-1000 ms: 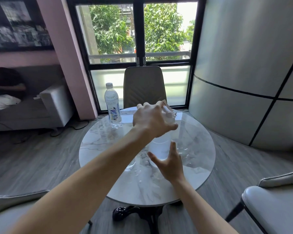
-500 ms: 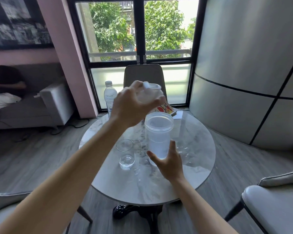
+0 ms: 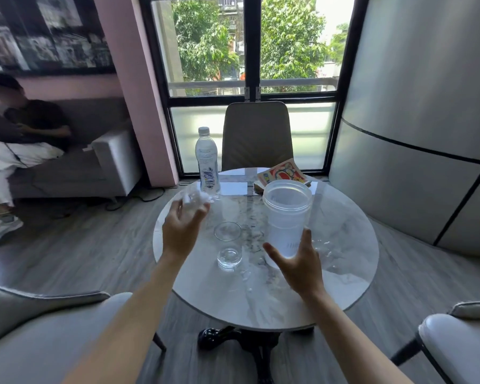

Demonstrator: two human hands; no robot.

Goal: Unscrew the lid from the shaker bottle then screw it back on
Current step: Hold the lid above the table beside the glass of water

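Note:
A frosted clear shaker bottle (image 3: 286, 217) stands upright and uncapped on the round marble table (image 3: 344, 273), right of centre. My right hand (image 3: 299, 261) wraps its lower part from the near side, thumb on the left, fingers on the right. The clear lid (image 3: 195, 200) is off the bottle and blurred. My left hand (image 3: 182, 231) grips it low over the table's left edge, just in front of the water bottle.
A short drinking glass (image 3: 228, 245) stands between my hands. A plastic water bottle (image 3: 207, 162) is at the far left of the table, a colourful book (image 3: 283, 173) at the back. Chairs ring the table. A person sits on a sofa at left.
My left hand lifted the lid off the shaker bottle, then carried it left and down towards the table's left side. My right hand stayed on the bottle. The camera shifted.

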